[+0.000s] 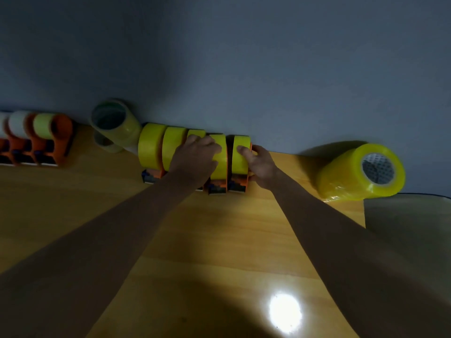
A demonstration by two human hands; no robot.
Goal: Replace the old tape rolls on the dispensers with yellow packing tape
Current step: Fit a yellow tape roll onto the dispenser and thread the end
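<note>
Left of the yellow-loaded dispenser row [195, 162], orange dispensers [41, 140] with pale old rolls await replacement. Your left hand [195, 157] lies over the row's middle rolls, fingers curled on the fourth roll [218, 157]; your right hand [258, 164] pinches the end roll [240, 154] on its dispenser. You appear to be seating these rolls; next, press them square. Roll axes run along the wall, the dispenser mouths towards you. Right of the row lies the wrapped yellow tape pack [351, 172].

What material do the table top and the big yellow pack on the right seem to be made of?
The table top looks like wood or a wood-pattern laminate with a glossy finish: grain lines show and a lamp glare reflects. The big yellow pack seems to be tape rolls in shiny clear plastic film, wrinkled at its lower edge; the core looks like cardboard.
</note>
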